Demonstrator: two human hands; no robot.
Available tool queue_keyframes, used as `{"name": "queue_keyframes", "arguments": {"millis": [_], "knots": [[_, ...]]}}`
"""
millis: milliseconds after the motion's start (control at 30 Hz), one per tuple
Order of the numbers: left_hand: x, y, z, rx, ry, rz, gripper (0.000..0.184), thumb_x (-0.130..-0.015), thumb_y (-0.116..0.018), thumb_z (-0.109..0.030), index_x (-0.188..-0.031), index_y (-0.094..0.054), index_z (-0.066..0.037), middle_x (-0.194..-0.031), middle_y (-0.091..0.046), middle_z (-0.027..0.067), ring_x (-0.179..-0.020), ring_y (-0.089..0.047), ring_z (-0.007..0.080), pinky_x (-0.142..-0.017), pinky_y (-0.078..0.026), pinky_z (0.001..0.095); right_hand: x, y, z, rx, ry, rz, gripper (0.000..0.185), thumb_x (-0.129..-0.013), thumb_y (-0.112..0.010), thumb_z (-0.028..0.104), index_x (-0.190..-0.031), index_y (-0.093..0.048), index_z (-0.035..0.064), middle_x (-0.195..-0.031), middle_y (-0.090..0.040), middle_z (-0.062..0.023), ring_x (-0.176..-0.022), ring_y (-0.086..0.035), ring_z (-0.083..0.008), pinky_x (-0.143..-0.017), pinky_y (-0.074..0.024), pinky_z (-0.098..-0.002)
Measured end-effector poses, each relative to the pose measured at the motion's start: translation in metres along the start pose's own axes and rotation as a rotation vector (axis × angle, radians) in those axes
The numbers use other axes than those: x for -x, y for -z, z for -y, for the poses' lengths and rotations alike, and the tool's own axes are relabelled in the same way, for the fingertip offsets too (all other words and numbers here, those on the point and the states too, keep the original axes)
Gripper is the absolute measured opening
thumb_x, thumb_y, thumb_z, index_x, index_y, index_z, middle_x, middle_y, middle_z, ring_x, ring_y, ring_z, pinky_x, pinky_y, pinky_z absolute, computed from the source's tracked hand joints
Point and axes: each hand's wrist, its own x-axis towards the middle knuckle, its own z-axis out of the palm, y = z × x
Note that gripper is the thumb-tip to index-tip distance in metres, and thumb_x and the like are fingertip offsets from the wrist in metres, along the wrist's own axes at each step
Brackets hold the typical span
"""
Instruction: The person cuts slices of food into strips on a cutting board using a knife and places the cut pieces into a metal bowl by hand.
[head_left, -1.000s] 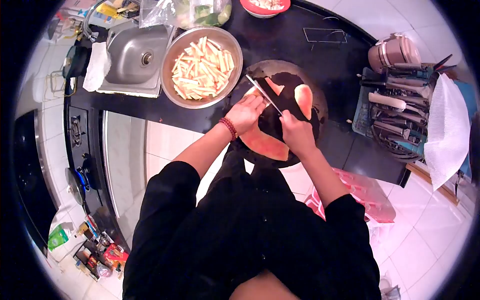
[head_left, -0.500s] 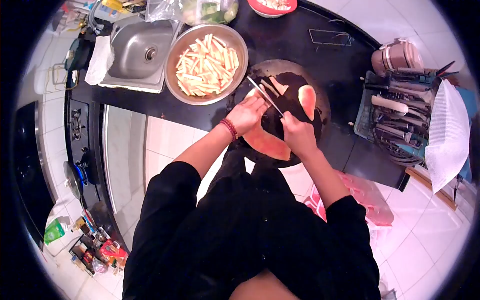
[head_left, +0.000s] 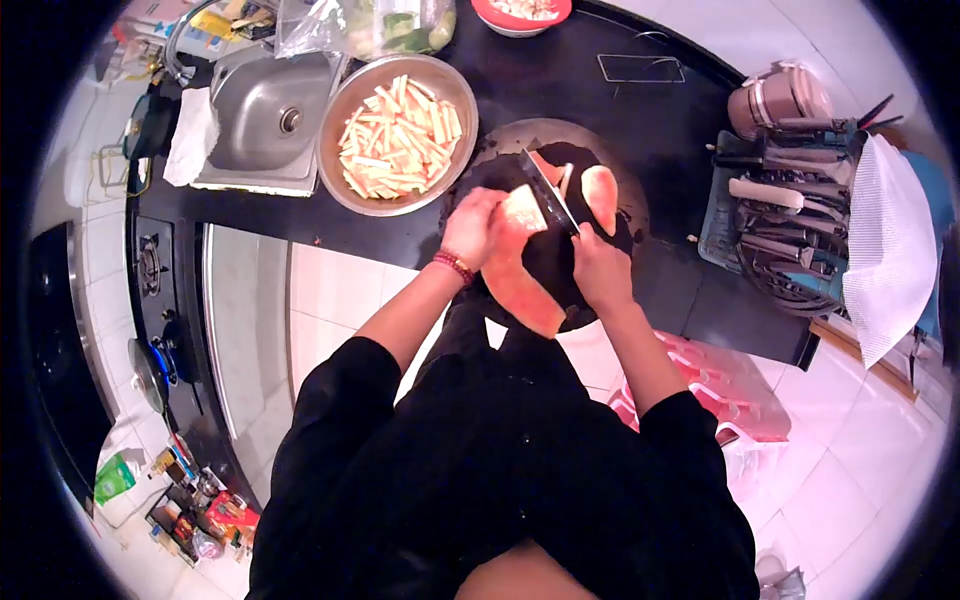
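On a round dark cutting board (head_left: 625, 150) lies a long curved piece of melon-like rind (head_left: 520, 285), pinkish with pale areas. My left hand (head_left: 472, 230), with a red bead bracelet at the wrist, is closed on the left side of a pale block of rind (head_left: 524, 210) at the far end of the curved piece. Whether the two are joined, I cannot tell. My right hand (head_left: 602, 270) grips the handle of a kitchen knife (head_left: 548, 190). Its blade slants up and left, just right of the block. Beyond the blade are thin cut pieces (head_left: 562, 178), and another rind piece (head_left: 600, 198) lies to the right.
A steel bowl (head_left: 467, 110) full of pale cut strips stands left of the board, beside the sink (head_left: 255, 130). Plastic bags (head_left: 400, 25) and a red-rimmed bowl (head_left: 521, 25) are at the back. To the right stands a rack (head_left: 715, 220) of knives and utensils.
The knife has shifted right, away from my left hand, and its blade has turned to show its flat side. My left hand has moved slightly left, uncovering the pale block. The view has shifted a little.
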Motion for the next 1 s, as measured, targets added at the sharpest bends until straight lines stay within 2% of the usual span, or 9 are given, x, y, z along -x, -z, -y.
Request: {"name": "queue_keyframes", "arguments": {"millis": [67, 167, 267, 367, 567, 733, 800, 933, 1000], "knots": [[-0.006, -0.008, -0.016, -0.063, -0.086, 0.043, 0.028, -0.084, -0.06, -0.004, -0.113, -0.062, -0.006, -0.106, -0.063, 0.0143, -0.101, -0.062, 0.0357, -0.088, -0.052, 0.0418, 0.007, -0.003, -0.003, 0.002, -0.024, 0.007, 0.016, -0.1, -0.051, 0.023, -0.1, -0.049, 0.0067, -0.08, -0.067, -0.0172, -0.07, -0.066, -0.0414, -0.06, -0.0517, -0.0524], [-0.008, -0.01, -0.034, -0.225, -0.063, 0.053, 0.028, -0.083, -0.061, -0.005, -0.111, -0.062, -0.006, -0.107, -0.062, 0.0123, -0.102, -0.062, 0.0346, -0.085, -0.054, 0.0404, 0.014, -0.006, -0.001, -0.002, -0.047, 0.0, 0.017, -0.1, -0.051, 0.022, -0.097, -0.047, 0.0061, -0.081, -0.067, -0.0173, -0.068, -0.065, -0.042, -0.059, -0.0511, -0.0527], [-0.006, -0.005, -0.044, -0.325, -0.258, 0.068, 0.025, -0.081, -0.062, -0.006, -0.105, -0.063, -0.007, -0.106, -0.062, 0.009, -0.102, -0.063, 0.031, -0.083, -0.055, 0.0374, 0.022, -0.011, 0.004, 0.029, -0.035, -0.038, 0.013, -0.1, -0.048, 0.019, -0.099, -0.047, 0.0069, -0.08, -0.065, -0.015, -0.065, -0.067, -0.039, -0.057, -0.0534, -0.0493], [-0.007, -0.016, -0.041, -0.318, -0.629, 0.117, 0.014, -0.081, -0.061, -0.012, -0.093, -0.065, -0.006, -0.097, -0.06, 0.0047, -0.095, -0.062, 0.0224, -0.08, -0.056, 0.0335, 0.033, -0.011, 0.015, -0.003, -0.091, -0.059, 0.012, -0.1, -0.05, 0.019, -0.099, -0.048, 0.0071, -0.08, -0.065, -0.0152, -0.063, -0.065, -0.0396, -0.055, -0.0518, -0.0498], [-0.011, -0.021, -0.037, -0.343, -0.618, 0.142, 0.016, -0.081, -0.061, -0.012, -0.095, -0.066, -0.006, -0.097, -0.06, 0.005, -0.099, -0.063, 0.0232, -0.082, -0.056, 0.0333, 0.038, -0.004, 0.027, -0.089, -0.081, -0.145, 0.013, -0.1, -0.051, 0.019, -0.099, -0.048, 0.0065, -0.078, -0.065, -0.0166, -0.063, -0.065, -0.0403, -0.054, -0.0509, -0.0508], [-0.013, -0.015, -0.039, -0.354, -0.673, 0.112, 0.018, -0.08, -0.061, -0.011, -0.096, -0.067, -0.008, -0.099, -0.061, 0.0048, -0.101, -0.063, 0.0232, -0.082, -0.056, 0.0329, 0.032, -0.019, 0.02, 0.022, -0.074, -0.047, 0.013, -0.1, -0.049, 0.019, -0.097, -0.046, 0.0066, -0.078, -0.066, -0.0161, -0.063, -0.066, -0.0389, -0.053, -0.0512, -0.05], [-0.012, -0.013, -0.038, -0.346, -0.622, 0.211, 0.018, -0.08, -0.061, -0.01, -0.097, -0.067, -0.008, -0.1, -0.061, 0.0045, -0.1, -0.063, 0.023, -0.081, -0.057, 0.0323, 0.034, -0.011, 0.026, 0.021, -0.1, -0.057, 0.013, -0.1, -0.049, 0.019, -0.098, -0.046, 0.0065, -0.079, -0.066, -0.016, -0.063, -0.066, -0.0389, -0.054, -0.0513, -0.05], [-0.009, -0.014, -0.035, -0.305, -0.655, 0.129, 0.018, -0.08, -0.061, -0.01, -0.097, -0.067, -0.008, -0.1, -0.062, 0.0043, -0.1, -0.064, 0.0228, -0.079, -0.057, 0.0319, 0.034, -0.018, 0.025, -0.022, -0.05, -0.059, 0.013, -0.1, -0.049, 0.019, -0.098, -0.046, 0.0068, -0.078, -0.066, -0.0158, -0.064, -0.066, -0.039, -0.055, -0.0516, -0.0501], [-0.009, -0.013, -0.032, -0.319, -0.62, 0.201, 0.021, -0.079, -0.064, -0.007, -0.1, -0.065, -0.006, -0.107, -0.062, 0.0071, -0.107, -0.063, 0.0273, -0.078, -0.058, 0.034, 0.03, -0.017, 0.02, 0.005, -0.048, -0.04, 0.013, -0.1, -0.049, 0.019, -0.098, -0.046, 0.0067, -0.078, -0.066, -0.0161, -0.065, -0.066, -0.0394, -0.055, -0.0515, -0.0502]]}}
